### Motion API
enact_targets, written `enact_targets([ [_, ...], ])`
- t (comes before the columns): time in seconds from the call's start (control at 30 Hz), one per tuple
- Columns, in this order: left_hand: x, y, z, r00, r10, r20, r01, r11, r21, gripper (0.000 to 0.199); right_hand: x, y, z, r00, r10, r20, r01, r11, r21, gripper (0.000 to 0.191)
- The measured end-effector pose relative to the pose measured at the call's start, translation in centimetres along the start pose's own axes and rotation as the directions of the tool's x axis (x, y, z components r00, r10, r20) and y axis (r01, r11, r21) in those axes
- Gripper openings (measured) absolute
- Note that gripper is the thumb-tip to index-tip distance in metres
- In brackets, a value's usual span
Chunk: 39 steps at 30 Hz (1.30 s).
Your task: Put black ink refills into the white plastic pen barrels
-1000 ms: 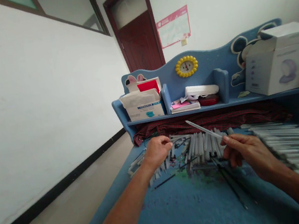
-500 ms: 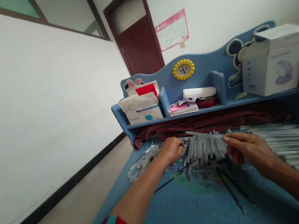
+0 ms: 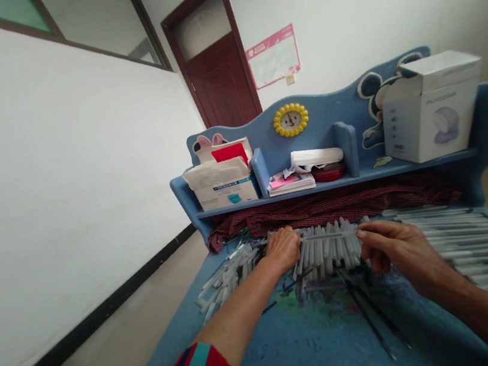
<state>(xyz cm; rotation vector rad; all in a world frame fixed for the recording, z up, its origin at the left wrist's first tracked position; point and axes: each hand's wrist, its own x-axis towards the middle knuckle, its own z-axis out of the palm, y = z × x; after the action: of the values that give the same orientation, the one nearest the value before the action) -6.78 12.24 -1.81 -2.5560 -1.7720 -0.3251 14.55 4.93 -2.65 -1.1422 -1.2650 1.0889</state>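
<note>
A translucent pen barrel [image 3: 328, 235] lies level between my hands, above a heap of similar barrels. My right hand [image 3: 395, 243] pinches its right end between thumb and forefinger. At its left end is my left hand [image 3: 284, 247], closed, with its fingertips turned away; what they grip is hidden. Beneath, a row of clear pen barrels [image 3: 326, 253] lies side by side on the blue table [image 3: 294, 345]. Two thin black pen refills [image 3: 372, 322] point toward me from the row. More loose barrels [image 3: 228, 279] are piled left of my left hand.
Long rows of grey-white pens [image 3: 484, 246] lie right of my right forearm. Behind the heap runs a checked red cloth [image 3: 320, 205] under a blue shelf [image 3: 361, 177]. On the shelf stand a mask box [image 3: 222, 192], papers [image 3: 290, 185] and a large white box [image 3: 432, 114].
My left hand has come to the left end of the barrel in my right hand. That barrel has swung from tilted to nearly level. The whole view has shifted slightly.
</note>
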Motion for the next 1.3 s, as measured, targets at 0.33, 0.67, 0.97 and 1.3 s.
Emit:
enact_targets([
  [0.33, -3.1, -1.8, -4.0, 1.0, 0.019, 0.002, -0.019, 0.997, -0.069, 0.014, 0.2, -0.3, -0.3, 0.999, -0.009, -0.043, 0.01, 1.0, 0.027, 0.025],
  [0.67, -6.9, -1.9, -4.3, 0.994, -0.096, 0.042, 0.091, 0.591, -0.801, 0.017, -1.1, -0.7, 0.6, 0.997, -0.047, 0.056, 0.042, 0.996, 0.081, 0.023],
  [0.97, -7.5, -1.8, -4.2, 0.997, -0.074, 0.039, 0.071, 0.515, -0.854, 0.018, -1.4, -0.5, 0.9, 0.992, -0.009, 0.126, 0.001, 0.998, 0.059, 0.025],
  [1.3, -8.6, -1.7, -4.6, 0.982, -0.027, 0.185, 0.177, 0.458, -0.871, 0.022, -1.7, -1.4, 0.8, 0.87, 0.066, 0.489, 0.101, 0.946, -0.309, 0.03],
])
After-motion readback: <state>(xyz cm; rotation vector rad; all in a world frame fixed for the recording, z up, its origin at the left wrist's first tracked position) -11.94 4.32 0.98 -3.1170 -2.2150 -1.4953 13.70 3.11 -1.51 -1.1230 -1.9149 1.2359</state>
